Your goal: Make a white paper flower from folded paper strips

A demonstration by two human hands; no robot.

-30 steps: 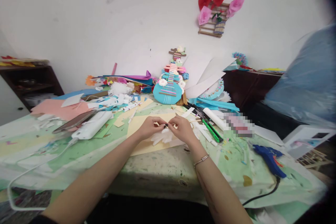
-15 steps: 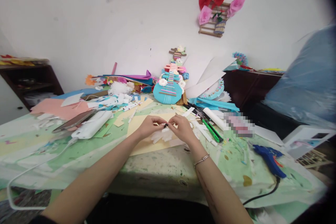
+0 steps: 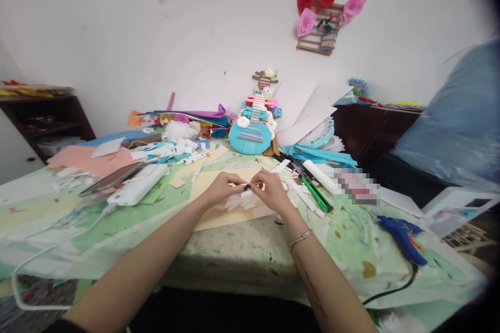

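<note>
My left hand and my right hand meet over the middle of the table, both closed in a pinch. Their fingertips come together on something small, with a dark spot showing between them; the fingers hide most of it. Thin whitish pieces, like paper or petals, show just below the fingertips. Whether these hang from the fingers or lie on the sheet, I cannot tell. Beneath both hands lies a pale yellow paper sheet.
A blue paper lute-like model leans at the back. Right of my hands are a green-handled cutter, a white roll and a blue glue gun with its cord. Leftward are a white power bank, a tablet-like device and paper scraps.
My hands stay pinched together in almost the same place, with only slight finger movement. The whole view has shifted by a tiny amount.
</note>
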